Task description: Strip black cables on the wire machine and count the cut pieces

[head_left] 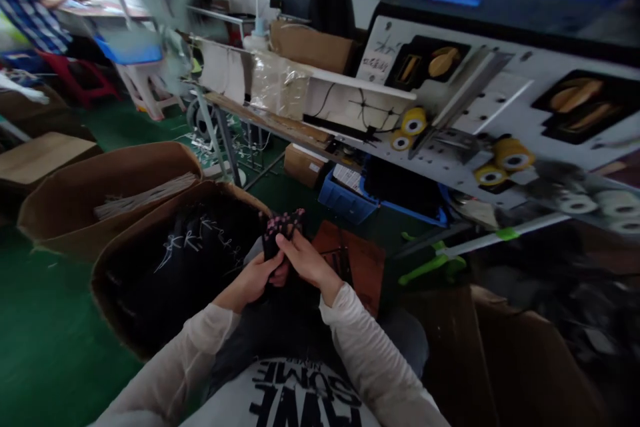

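Above my lap I hold a dark bundle with small pink tips [286,220]; it looks like black cables, though the strands are too blurred to be sure. My left hand [256,276] is closed around the bundle's lower part. From the other side my right hand [306,260] grips it too, its thumb pressed near the pink ends. Just left of my hands, a cardboard box [113,310] contains several black bundles [187,273] tied with white ties [190,237]. The lower end of the held bundle is hidden by my hands.
A second carton [45,210] with pale strands stands at the left. Ahead is a workbench [280,121] with a machine panel [480,100] bearing yellow rollers. Blue bins [345,197] sit beneath. A brown stool [367,267] is right of my hands. Another person [37,3] works far left.
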Action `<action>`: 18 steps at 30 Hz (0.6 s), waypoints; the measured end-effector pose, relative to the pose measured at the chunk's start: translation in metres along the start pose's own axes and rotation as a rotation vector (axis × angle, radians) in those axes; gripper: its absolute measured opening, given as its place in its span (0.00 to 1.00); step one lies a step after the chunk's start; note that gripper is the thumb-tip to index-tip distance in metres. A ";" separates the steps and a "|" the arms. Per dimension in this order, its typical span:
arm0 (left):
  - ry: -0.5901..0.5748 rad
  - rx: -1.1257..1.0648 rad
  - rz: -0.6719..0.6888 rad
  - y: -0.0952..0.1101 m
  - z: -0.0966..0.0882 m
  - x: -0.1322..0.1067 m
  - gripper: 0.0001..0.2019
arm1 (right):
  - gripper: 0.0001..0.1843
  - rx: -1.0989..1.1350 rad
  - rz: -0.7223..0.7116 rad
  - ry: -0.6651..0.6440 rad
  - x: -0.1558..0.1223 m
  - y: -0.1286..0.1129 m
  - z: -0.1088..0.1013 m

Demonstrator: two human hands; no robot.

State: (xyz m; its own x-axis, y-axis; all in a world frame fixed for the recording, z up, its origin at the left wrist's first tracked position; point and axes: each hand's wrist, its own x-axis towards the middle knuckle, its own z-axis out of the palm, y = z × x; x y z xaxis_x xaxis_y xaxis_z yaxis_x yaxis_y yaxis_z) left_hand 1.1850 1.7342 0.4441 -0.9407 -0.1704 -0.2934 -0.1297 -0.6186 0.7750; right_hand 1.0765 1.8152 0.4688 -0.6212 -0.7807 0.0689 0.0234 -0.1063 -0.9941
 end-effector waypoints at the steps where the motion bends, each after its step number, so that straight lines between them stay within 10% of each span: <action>1: -0.014 -0.020 0.000 0.000 -0.002 -0.001 0.18 | 0.22 0.096 -0.015 0.015 0.005 0.000 -0.005; 7: 0.008 -0.048 0.070 0.005 -0.015 -0.008 0.15 | 0.18 0.552 -0.159 0.489 0.061 -0.035 -0.065; 18: 0.022 -0.041 0.075 0.007 -0.012 -0.016 0.14 | 0.10 0.737 -0.174 0.663 0.128 -0.109 -0.091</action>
State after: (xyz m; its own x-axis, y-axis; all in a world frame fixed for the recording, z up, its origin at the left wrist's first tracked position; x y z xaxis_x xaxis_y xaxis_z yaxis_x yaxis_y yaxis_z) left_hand 1.2028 1.7233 0.4469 -0.9403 -0.2338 -0.2475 -0.0453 -0.6346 0.7715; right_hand 0.9230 1.7834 0.5781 -0.9675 -0.2412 -0.0761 0.2303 -0.7156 -0.6594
